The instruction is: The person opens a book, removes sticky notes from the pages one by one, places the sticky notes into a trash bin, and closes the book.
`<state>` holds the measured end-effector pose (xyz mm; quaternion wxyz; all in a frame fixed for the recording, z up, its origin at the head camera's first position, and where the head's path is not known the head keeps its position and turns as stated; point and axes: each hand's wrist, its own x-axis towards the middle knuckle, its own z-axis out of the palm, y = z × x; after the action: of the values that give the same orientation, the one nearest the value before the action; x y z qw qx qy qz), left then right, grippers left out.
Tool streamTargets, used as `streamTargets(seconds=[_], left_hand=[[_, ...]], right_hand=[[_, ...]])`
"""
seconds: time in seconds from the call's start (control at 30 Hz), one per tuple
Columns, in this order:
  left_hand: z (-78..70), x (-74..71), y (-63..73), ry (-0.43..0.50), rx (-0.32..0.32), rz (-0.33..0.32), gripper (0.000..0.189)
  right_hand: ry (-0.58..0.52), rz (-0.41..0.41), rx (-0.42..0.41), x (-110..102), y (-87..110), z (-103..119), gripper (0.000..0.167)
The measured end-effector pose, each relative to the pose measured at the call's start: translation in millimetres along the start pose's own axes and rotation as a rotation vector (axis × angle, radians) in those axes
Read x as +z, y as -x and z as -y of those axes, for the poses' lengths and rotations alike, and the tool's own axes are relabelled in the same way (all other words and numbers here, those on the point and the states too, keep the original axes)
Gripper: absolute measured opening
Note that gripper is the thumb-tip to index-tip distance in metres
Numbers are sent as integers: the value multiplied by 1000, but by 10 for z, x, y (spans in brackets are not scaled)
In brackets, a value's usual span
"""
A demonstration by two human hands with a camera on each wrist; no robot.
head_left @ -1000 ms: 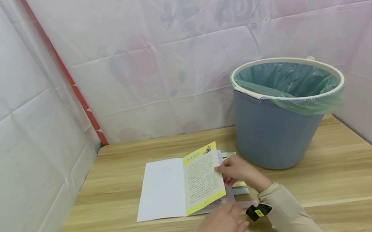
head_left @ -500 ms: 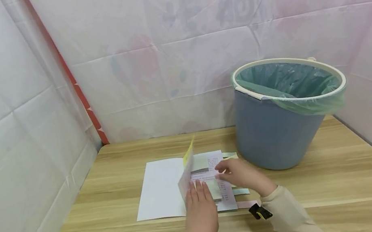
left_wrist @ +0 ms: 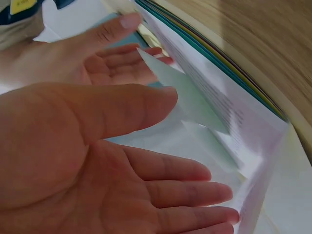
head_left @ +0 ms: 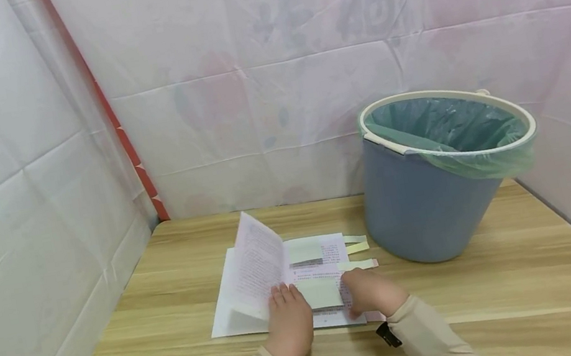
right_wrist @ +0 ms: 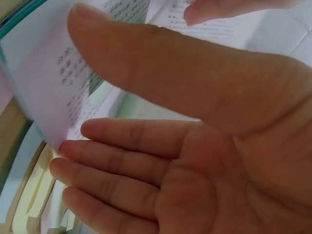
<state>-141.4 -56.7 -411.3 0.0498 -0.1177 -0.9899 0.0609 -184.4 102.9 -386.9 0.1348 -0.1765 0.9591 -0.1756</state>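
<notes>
On the table lies an open booklet [head_left: 342, 313] of printed pages. One leaf [head_left: 259, 251] stands raised and leans to the left over a white page [head_left: 222, 318]. Two pale green paper slips [head_left: 303, 250] lie on the printed right page, one above the other. My left hand [head_left: 290, 325] rests near the spine at the foot of the raised leaf, its fingers straight in the left wrist view. At the right edge of the page is my right hand [head_left: 371, 293], beside the lower slip [head_left: 320, 293]. Its fingers [right_wrist: 122, 161] are extended, with nothing between them and the thumb.
Several paper strips stick out from the booklet's right side, including a yellow strip [head_left: 358, 248] and a pink strip [head_left: 375, 316]. A grey-blue bucket [head_left: 426, 205] with a green bag liner [head_left: 487, 166] stands at the back right. Pale sheeting [head_left: 186, 125] encloses the wooden table [head_left: 133, 317].
The yellow-banded leaf has swung over to the left, uncovering the printed page with the slips. My left hand came up to the spine. My right hand let go of the leaf and moved lower.
</notes>
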Motion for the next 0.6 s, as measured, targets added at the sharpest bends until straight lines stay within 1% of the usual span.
streamTargets(seconds=[0.13, 0.2, 0.3, 0.43, 0.53, 0.6], left_hand=[[70, -4, -21, 31, 0, 17, 39], [104, -1, -24, 34, 11, 24, 39], [144, 17, -28, 61, 14, 32, 44], [188, 40, -51, 111, 7, 78, 53], [217, 60, -68, 114, 25, 96, 54], [234, 74, -71, 116, 43, 88, 52]], right_hand=[[10, -3, 12, 3, 13, 2, 31], [11, -13, 15, 8, 12, -5, 31], [8, -15, 23, 9, 8, -14, 31], [3, -13, 28, 6, 3, -24, 31], [1, -9, 36, 8, 8, -23, 31], [10, -17, 35, 16, 17, -2, 31]])
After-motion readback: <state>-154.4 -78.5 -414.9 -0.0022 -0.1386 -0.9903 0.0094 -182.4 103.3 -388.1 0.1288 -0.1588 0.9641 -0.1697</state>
